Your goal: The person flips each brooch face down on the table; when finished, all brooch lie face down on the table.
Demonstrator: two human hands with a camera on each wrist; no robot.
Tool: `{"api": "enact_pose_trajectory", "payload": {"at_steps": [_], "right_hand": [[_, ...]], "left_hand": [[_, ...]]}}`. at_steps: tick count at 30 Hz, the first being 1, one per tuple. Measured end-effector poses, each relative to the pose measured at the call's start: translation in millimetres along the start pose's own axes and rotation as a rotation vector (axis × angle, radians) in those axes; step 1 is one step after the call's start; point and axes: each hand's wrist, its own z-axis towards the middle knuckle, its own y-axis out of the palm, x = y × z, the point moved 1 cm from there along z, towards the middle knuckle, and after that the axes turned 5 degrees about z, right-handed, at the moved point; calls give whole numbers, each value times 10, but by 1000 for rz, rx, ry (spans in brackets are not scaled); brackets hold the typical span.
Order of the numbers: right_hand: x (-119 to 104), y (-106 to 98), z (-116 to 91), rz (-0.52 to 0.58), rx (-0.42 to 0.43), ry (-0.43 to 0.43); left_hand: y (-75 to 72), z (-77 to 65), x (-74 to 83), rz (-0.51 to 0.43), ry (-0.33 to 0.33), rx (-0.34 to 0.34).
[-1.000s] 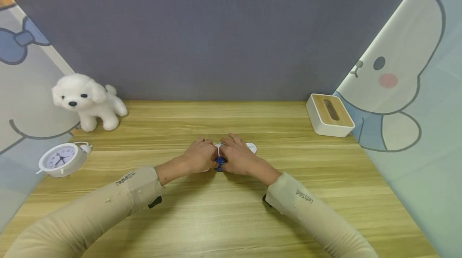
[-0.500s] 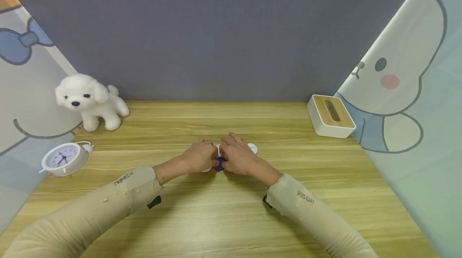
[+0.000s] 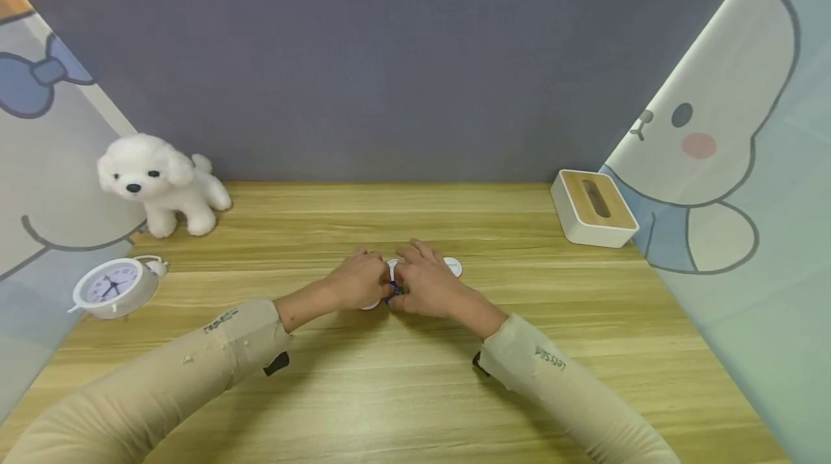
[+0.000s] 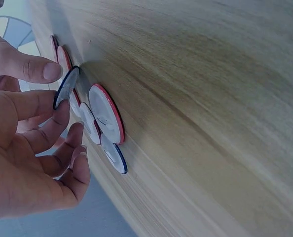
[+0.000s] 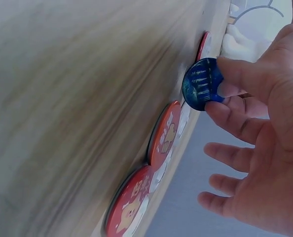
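A round disc with a glossy dark blue printed face [image 5: 198, 85] and a pale back [image 4: 67, 87] is held up on edge between both hands over the table. My left hand [image 3: 355, 281] pinches it at its edge with thumb and index finger. From the other side, my right hand [image 3: 428, 283] holds its rim between thumb and index finger, the remaining fingers loosely bent. Close by lie several similar discs, among them a red-rimmed one [image 4: 107, 113] and a blue-rimmed one [image 4: 115, 155], pale side up. Red printed faces show on another disc [image 5: 164, 134] in the right wrist view.
The wooden table [image 3: 415, 392] runs back to a grey panel [image 3: 389, 67]. On the left stand a white plush dog [image 3: 165, 182] and a white alarm clock [image 3: 115, 286]. A tissue box with a wooden lid [image 3: 594, 208] is at the back right.
Between the fingers the blue disc has turned, so its face shows narrower to the head view now. Both hands stay in nearly the same place.
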Motion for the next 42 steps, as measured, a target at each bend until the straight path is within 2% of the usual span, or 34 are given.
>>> {"api": "enact_pose_trajectory", "payload": {"at_steps": [14,25,42], "right_hand": [[-35,1,19,7,-16,16],[16,-44,15,38,-26,31],[114,-55,12,93,16,50]], "left_hand": [[7,32,-29,-7,18,9],[-9,-6,-71,-72,42,-1],[-21,-16,-104,-6,45,69]]}}
